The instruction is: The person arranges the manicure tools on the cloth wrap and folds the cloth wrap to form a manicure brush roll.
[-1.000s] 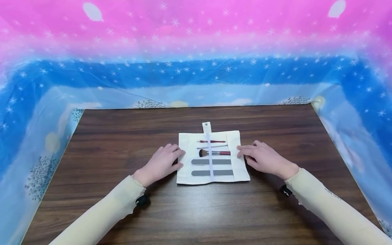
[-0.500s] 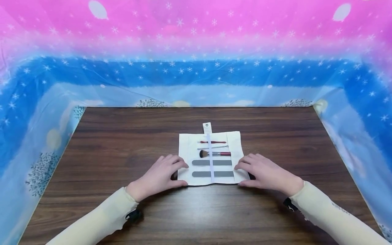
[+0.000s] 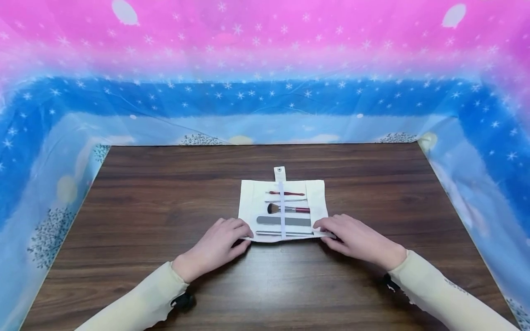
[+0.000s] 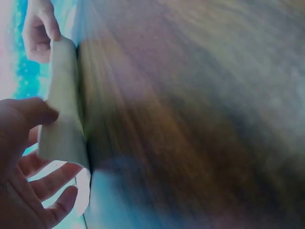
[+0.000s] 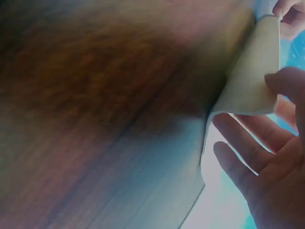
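Note:
A white cloth tool roll (image 3: pixel 247 202) lies spread on the table, its near edge lifted and bent up. My left hand (image 3: pixel 221 243) pinches the near left corner between thumb and fingers; the left wrist view shows the thumb on the raised underside of the cloth (image 4: pixel 64 95). At the near right corner my right hand (image 3: pixel 356 239) pinches the same edge, thumb outside, fingers inside. Under an elastic band (image 3: pixel 282 207) sit a red-handled tool (image 3: pixel 290 193), a thin metal stick (image 3: pixel 294 200), a makeup brush (image 3: pixel 298 209) and a grey nail file (image 3: pixel 269 220). A second file (image 3: pixel 269 233) shows nearly edge-on.
A snap tab (image 3: pixel 279 173) sticks out from the roll's far edge. The dark wooden table (image 3: pixel 165 184) stretches around it. Patterned pink and blue cloth (image 3: pixel 265 99) hangs along the back and both sides.
Both hands came from the roll's sides to its near corners and took hold there. The near edge has risen off the table, tilting the nearest file up.

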`<state>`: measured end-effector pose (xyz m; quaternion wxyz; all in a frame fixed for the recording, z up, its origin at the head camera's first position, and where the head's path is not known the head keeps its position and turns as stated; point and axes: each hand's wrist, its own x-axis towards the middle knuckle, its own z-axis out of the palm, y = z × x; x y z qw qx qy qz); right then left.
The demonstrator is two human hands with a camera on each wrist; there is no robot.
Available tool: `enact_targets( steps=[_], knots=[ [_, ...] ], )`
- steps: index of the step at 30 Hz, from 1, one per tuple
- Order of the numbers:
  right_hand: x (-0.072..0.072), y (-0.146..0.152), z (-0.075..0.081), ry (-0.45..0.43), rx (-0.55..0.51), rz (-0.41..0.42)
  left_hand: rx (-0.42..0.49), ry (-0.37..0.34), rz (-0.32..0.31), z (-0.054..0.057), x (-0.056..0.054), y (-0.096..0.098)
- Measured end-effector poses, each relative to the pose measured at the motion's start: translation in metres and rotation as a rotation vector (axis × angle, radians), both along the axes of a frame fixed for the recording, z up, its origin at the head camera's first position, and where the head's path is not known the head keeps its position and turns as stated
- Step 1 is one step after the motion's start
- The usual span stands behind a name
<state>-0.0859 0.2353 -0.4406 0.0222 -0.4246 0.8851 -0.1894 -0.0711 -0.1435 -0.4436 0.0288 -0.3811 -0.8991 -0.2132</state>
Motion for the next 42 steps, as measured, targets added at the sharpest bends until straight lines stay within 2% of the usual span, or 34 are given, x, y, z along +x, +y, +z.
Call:
enact_targets(
  steps=[3,8,11,15,18,22,25,29,32,37,42],
  knots=[
    [-0.004,0.000,0.003,-0.051,-0.032,-0.064,0.034,-0.018,0.034,0.000,-0.004,0.001],
    [-0.013,-0.001,0.004,-0.105,-0.042,-0.205,0.125,-0.114,0.131,0.005,-0.014,0.006],
    [-0.018,-0.005,0.002,-0.099,-0.015,-0.258,0.163,-0.171,0.186,0.007,-0.019,0.009],
    [-0.024,-0.010,0.002,-0.062,0.017,-0.312,0.157,-0.209,0.219,0.008,-0.029,0.014],
    [-0.029,-0.011,0.003,-0.029,0.027,-0.289,0.134,-0.234,0.260,0.006,-0.037,0.017],
    [-0.035,-0.008,0.005,0.026,0.042,-0.174,0.081,-0.253,0.314,0.004,-0.041,0.020],
    [-0.038,-0.004,0.005,0.025,0.067,-0.094,0.038,-0.230,0.313,0.004,-0.040,0.021],
    [-0.039,0.000,0.005,-0.009,0.125,-0.032,0.013,-0.171,0.266,0.003,-0.037,0.021],
    [-0.039,-0.001,0.004,-0.008,0.163,-0.020,-0.014,-0.152,0.228,0.005,-0.032,0.020],
    [-0.041,-0.008,0.004,0.012,0.213,-0.031,-0.095,-0.173,0.195,0.006,-0.030,0.015],
    [-0.039,-0.015,0.006,0.092,0.263,-0.022,-0.174,-0.155,0.140,0.008,-0.029,0.012]
  ],
)
